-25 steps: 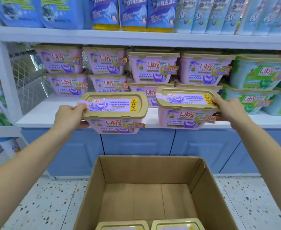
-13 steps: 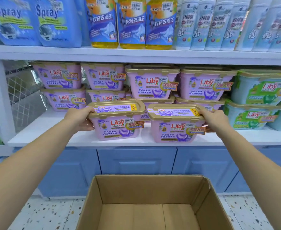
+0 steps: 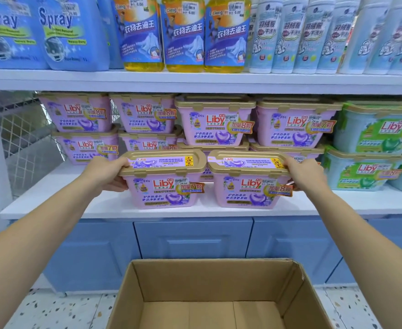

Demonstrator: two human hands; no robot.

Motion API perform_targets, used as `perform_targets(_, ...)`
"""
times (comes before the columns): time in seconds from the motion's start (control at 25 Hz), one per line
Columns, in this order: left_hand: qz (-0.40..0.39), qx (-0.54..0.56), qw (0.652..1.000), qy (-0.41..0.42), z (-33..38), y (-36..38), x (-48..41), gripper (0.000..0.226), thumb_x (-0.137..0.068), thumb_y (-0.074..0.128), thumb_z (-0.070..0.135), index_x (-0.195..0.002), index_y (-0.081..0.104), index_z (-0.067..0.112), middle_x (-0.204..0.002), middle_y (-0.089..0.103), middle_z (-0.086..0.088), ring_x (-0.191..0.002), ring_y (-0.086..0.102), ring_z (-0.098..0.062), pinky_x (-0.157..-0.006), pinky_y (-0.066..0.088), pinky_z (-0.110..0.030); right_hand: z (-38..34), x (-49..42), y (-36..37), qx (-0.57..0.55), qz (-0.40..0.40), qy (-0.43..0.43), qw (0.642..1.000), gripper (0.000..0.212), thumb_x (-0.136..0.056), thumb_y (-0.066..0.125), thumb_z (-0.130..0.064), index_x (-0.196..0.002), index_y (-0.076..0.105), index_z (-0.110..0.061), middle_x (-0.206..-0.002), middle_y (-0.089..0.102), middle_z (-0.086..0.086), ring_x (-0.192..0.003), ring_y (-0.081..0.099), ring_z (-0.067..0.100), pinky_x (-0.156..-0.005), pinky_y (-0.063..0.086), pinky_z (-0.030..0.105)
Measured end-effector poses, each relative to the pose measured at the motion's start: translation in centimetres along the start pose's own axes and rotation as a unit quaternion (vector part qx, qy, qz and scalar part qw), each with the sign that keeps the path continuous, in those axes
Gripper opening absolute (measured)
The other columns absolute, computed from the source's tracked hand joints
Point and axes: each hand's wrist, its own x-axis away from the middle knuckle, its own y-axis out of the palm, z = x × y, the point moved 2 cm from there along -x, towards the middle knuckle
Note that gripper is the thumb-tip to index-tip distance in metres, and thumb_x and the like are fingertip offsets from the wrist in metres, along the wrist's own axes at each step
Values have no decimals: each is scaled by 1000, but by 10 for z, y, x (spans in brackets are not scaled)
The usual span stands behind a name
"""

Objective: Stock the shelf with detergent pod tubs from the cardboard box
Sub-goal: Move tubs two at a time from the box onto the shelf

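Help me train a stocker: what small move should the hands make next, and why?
The left hand and right hand grip the left tub and right tub, which seem to sit near the front of the shelf, ahead of the stacked tubs. Probably slide both back.

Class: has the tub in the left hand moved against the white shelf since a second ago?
Yes. The tub moved inward: from in front of the white shelf onto it.

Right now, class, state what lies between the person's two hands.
Two pink tubs side by side, head view: left hand grips the left tub, right hand the right tub.
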Motion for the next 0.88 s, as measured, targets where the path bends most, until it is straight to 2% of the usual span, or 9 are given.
perform_targets(0.24, 10, 11, 1000, 7, -2, 4, -6, 24, -79, 57, 24, -75, 62, 1, -37, 62, -5, -35, 62, -15, -42, 54, -26, 0, -2, 0, -23, -26, -10, 999, 65, -77, 47, -62, -88, 65, -1, -86, 72, 20, -76, 69, 37, -85, 53, 52)
perform_targets(0.32, 18, 22, 999, 18, -5, 6, -5, 28, -79, 57, 28, -79, 63, 1, -39, 63, -4, -37, 63, -15, -43, 55, -26, 2, 2, 0, -45, -24, -2, 999, 64, -76, 47, -62, -88, 64, -2, -89, 71, 20, -79, 69, 37, -84, 54, 52)
perform_targets(0.4, 20, 53, 998, 27, -9, 8, 1, 34, -80, 57, 33, -86, 65, 1, -50, 68, -9, -47, 67, -19, -47, 56, -25, 6, 9, 0, -97, -30, 2, 995, 63, -75, 44, -66, -86, 62, -7, -96, 70, 21, -88, 67, 38, -85, 54, 52)
perform_targets(0.48, 29, 85, 995, 42, -17, 10, 9, 40, -80, 55, 41, -89, 66, 3, -73, 69, -16, -66, 68, -26, -62, 58, -31, 14, 21, -2, -127, -37, 7, 991, 82, -70, 35, -82, -85, 63, -6, -100, 68, 21, -95, 64, 38, -89, 51, 51)
perform_targets(0.52, 46, 87, 993, 59, -24, 10, 15, 40, -80, 53, 44, -84, 66, 6, -81, 68, -17, -73, 67, -29, -72, 57, -36, 21, 28, -4, -126, -33, 4, 991, 92, -66, 30, -87, -87, 64, -4, -101, 69, 21, -96, 63, 37, -91, 49, 50)
perform_targets(0.56, 70, 70, 992, 82, -33, 11, 23, 40, -79, 51, 47, -78, 65, 9, -86, 67, -16, -79, 65, -31, -80, 55, -40, 29, 37, -5, -126, -26, -11, 992, 92, -70, 29, -85, -87, 65, -2, -101, 69, 20, -95, 63, 35, -92, 48, 49)
perform_targets(0.64, 114, -4, 984, 136, -61, 15, 43, 45, -79, 46, 48, -85, 65, 8, -94, 66, -12, -90, 63, -30, -91, 49, -42, 49, 66, -8, -118, -9, -54, 992, 68, -87, 31, -64, -90, 65, -5, -103, 69, 19, -91, 64, 32, -91, 45, 45)
perform_targets(0.72, 129, -67, 972, 185, -93, 19, 74, 43, -86, 49, 37, -113, 61, 6, -109, 64, -7, -96, 59, -25, -91, 43, -33, 81, 95, -6, -94, -5, -86, 992, 60, -88, 33, -53, -95, 63, -2, -102, 68, 21, -92, 62, 34, -87, 44, 45)
perform_targets(0.88, 53, -167, 961, 212, -179, 36, 137, 45, -84, 50, 35, -119, 57, 6, -106, 64, -6, -93, 58, -22, -84, 43, -37, 160, 163, 11, -10, -79, -59, 995, 30, -94, 49, -28, -113, 63, -10, -108, 68, 7, -103, 61, 23, -83, 40, 29)
